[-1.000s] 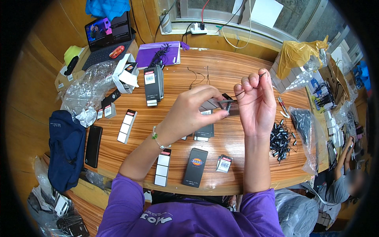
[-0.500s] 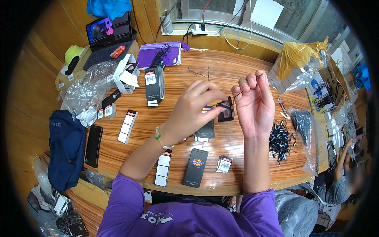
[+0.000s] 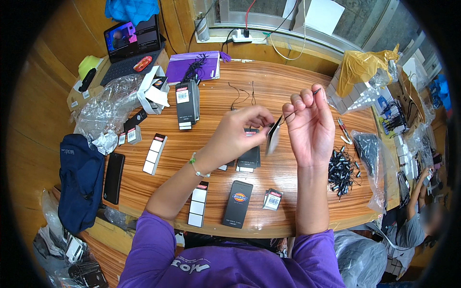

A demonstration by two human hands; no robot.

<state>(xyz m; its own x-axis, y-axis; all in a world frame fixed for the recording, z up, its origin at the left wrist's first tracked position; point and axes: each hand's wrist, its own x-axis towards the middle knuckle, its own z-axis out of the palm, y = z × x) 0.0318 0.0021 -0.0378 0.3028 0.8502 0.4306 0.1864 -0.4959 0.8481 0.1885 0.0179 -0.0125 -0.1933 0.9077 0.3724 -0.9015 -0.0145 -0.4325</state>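
My right hand (image 3: 309,120), raised with its palm toward me, pinches the end of a thin black cord (image 3: 290,115) between thumb and forefinger. From that cord a dark hang tag (image 3: 273,136) hangs almost edge-on, its lower part blurred. My left hand (image 3: 242,129) has thumb and forefinger closed at the upper edge of the tag. Below the left hand lie stacked dark hang tags (image 3: 248,159), partly covered by it. Closer to me rest a single dark tag (image 3: 237,204), a white-panelled label strip (image 3: 198,204) and small barcode tags (image 3: 272,199).
Right of my right forearm lies a heap of black cords (image 3: 342,172), with pliers (image 3: 344,128) behind it. A tall stack of corded tags (image 3: 187,105) stands back left by a purple notebook (image 3: 213,67). A phone (image 3: 114,178) is at left. Another person (image 3: 408,225) works far right.
The tag has swung from facing me to hanging nearly edge-on. My left hand has shifted slightly left and its fingers have curled more; my right hand has barely moved.
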